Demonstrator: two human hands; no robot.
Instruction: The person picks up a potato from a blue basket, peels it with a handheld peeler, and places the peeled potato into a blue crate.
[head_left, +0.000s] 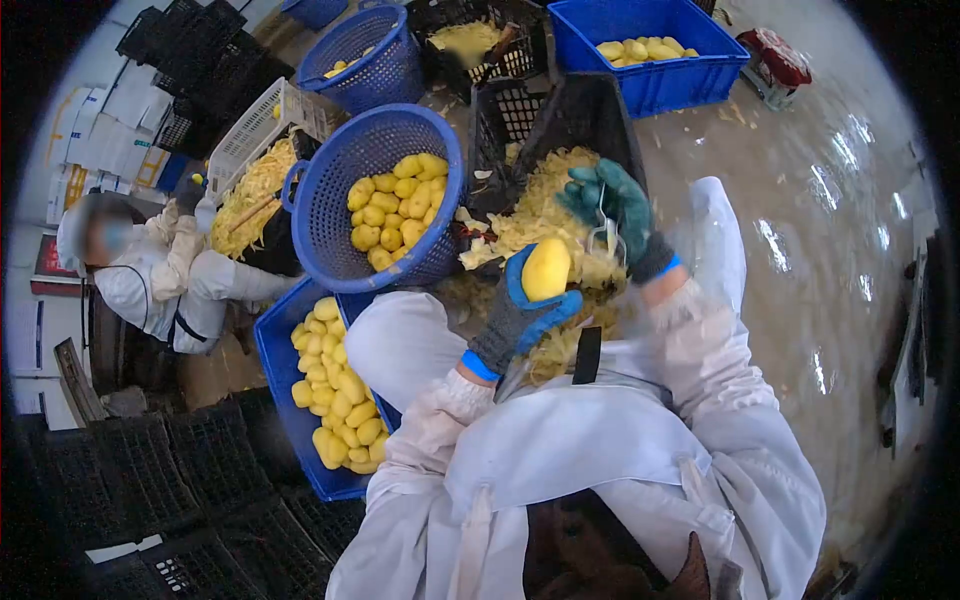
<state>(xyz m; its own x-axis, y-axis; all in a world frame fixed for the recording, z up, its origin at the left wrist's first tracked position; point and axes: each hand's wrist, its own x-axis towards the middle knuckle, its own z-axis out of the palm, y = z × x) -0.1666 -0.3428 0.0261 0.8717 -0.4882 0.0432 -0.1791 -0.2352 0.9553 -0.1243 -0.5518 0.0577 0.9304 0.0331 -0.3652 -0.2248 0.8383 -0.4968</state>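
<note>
My left hand (508,328), in a grey and blue glove, is closed around a smooth yellow potato (546,269) held upright in front of my lap. To its right, my right hand (625,208) in a green glove grips a metal peeler (603,232), its head pointing down and apart from the potato. Below and behind both hands lies a heap of pale peelings (545,205), spilling out of a black crate (585,120). A blue round basket (378,120) of yellow potatoes (395,208) stands to the left of the heap.
By my left leg sits a blue bin (285,340) full of peeled potatoes (338,400). Another blue crate (650,90) is at the back, beside a red-topped scale (775,60). At left, a co-worker (170,265) sits by a peelings-filled crate (255,195). The floor (760,200) looks wet.
</note>
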